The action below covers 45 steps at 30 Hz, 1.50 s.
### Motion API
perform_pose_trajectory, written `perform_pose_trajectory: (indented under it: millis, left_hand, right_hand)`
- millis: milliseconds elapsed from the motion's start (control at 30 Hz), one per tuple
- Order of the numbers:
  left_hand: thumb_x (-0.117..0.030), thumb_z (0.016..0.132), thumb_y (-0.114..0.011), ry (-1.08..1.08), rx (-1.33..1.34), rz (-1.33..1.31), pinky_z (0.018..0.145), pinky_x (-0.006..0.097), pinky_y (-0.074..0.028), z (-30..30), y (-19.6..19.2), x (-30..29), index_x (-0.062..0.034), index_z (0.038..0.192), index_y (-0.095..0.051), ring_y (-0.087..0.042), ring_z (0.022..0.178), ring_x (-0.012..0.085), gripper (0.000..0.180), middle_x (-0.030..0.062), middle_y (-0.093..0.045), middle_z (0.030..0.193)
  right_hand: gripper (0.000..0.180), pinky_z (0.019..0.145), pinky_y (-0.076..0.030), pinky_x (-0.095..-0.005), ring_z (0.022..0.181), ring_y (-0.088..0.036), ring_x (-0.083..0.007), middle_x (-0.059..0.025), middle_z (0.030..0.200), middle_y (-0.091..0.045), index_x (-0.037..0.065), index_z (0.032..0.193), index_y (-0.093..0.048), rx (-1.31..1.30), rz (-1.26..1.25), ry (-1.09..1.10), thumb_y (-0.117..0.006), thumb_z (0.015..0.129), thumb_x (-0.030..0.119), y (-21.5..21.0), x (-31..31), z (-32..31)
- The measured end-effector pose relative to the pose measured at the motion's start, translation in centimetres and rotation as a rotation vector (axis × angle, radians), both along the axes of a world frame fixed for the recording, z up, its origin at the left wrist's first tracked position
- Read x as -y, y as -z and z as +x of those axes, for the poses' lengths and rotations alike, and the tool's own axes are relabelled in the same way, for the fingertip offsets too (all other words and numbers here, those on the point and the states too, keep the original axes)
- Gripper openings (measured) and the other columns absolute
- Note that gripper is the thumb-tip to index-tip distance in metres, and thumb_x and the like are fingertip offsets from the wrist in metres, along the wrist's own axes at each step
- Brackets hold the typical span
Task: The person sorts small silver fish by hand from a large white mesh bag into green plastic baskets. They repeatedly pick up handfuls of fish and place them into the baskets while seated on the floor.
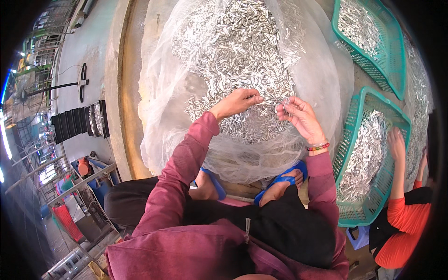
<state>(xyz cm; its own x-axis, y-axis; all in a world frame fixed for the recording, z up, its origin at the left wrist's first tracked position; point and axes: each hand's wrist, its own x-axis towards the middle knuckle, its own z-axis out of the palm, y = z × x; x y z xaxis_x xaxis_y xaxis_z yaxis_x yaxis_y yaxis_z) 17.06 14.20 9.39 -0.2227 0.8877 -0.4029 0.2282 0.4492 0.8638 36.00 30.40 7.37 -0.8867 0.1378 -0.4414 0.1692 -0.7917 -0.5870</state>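
The person is sitting low with knees apart, leaning over a big heap of small silvery metal pieces (pixel 238 60) that is lying on a sheet of pale translucent netting (pixel 322 79) spread over the ground. Both arms, in maroon sleeves, are reaching forward over the near edge of the heap. The left hand (pixel 237 101) is hovering palm down just above the pieces, its fingertips pinched together on one small silvery piece (pixel 259 99) that is pointing toward the other hand. The right hand (pixel 298 116) is turned palm up close beside it, fingers curled loosely around a few more of the pieces (pixel 285 103); a beaded bracelet (pixel 318 147) is circling that wrist. The two hands are near each other but not touching. Blue sandals (pixel 284 179) are showing on the feet below, tucked against the netting's edge. To the right, a teal plastic basket (pixel 354 121) is holding another load of the same pieces, and a second teal basket (pixel 392 60) is sitting farther back. Another person in an orange sleeve is reaching a hand (pixel 396 142) into the nearer basket.
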Motion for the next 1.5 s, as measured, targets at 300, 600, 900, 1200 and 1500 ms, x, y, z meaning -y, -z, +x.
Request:
perform_pose_trajectory:
  millis: [300, 600, 900, 1200, 1500]
  left_hand:
    - [-0.017, 0.082, -0.051, -0.515, 1.072, 0.315, 0.057, 0.024, -0.038, 2.9, 2.5, 1.5, -0.0063, 0.074, -0.045, -0.045, 0.078, 0.0172, 0.015, 0.0091, -0.048, 0.093]
    - [-0.012, 0.079, -0.055, -0.631, 1.116, 0.211, 0.040, 0.021, -0.034, 2.3, 2.0, 1.6, -0.0032, 0.083, -0.054, -0.044, 0.054, 0.0160, 0.010, 0.0078, -0.051, 0.078]
    - [-0.020, 0.076, -0.069, 0.106, -0.692, -0.114, 0.067, 0.044, -0.052, 5.3, 6.1, 0.5, -0.0023, 0.089, -0.066, -0.064, 0.075, 0.0356, 0.022, 0.0196, -0.065, 0.081]
    - [-0.014, 0.084, -0.053, -0.380, 0.750, -0.018, 0.047, 0.026, -0.042, 0.7, 1.5, 0.5, -0.0043, 0.082, -0.053, -0.052, 0.054, 0.0160, 0.009, 0.0074, -0.057, 0.074]
    - [-0.005, 0.078, -0.048, -0.307, 0.851, 0.121, 0.043, 0.026, -0.039, 1.4, 1.5, -1.9, 0.0012, 0.107, -0.059, -0.049, 0.059, 0.0116, 0.032, 0.0081, -0.057, 0.081]
  right_hand:
    - [0.016, 0.059, -0.041, -0.0226, 0.073, -0.054, -0.0107, -0.0021, 0.080, -0.057, 0.005, 0.098, -0.053, -0.093, 0.015, -0.088, -0.054, 0.095, 0.021, -1.6, -0.2, 1.5]
    - [0.025, 0.060, -0.046, -0.0348, 0.068, -0.058, -0.0268, -0.0123, 0.077, -0.059, 0.001, 0.101, -0.055, 0.316, 1.367, -0.499, -0.052, 0.094, 0.025, 0.8, 3.8, 0.5]
    - [0.010, 0.068, -0.048, -0.0351, 0.079, -0.063, -0.0289, -0.0155, 0.077, -0.065, 0.003, 0.083, -0.062, 0.422, 1.463, -0.480, -0.061, 0.082, 0.013, 3.3, 4.6, -0.2]
    - [0.014, 0.074, -0.051, -0.0296, 0.088, -0.064, -0.0206, -0.0093, 0.093, -0.063, 0.002, 0.103, -0.055, 0.004, -0.053, 0.040, -0.059, 0.090, 0.006, 0.4, -0.6, 1.2]
    - [0.022, 0.084, -0.051, -0.0353, 0.091, -0.064, -0.0252, -0.0139, 0.094, -0.062, -0.003, 0.109, -0.055, 0.054, -0.127, 0.282, -0.056, 0.088, 0.004, 0.1, -2.1, 2.0]
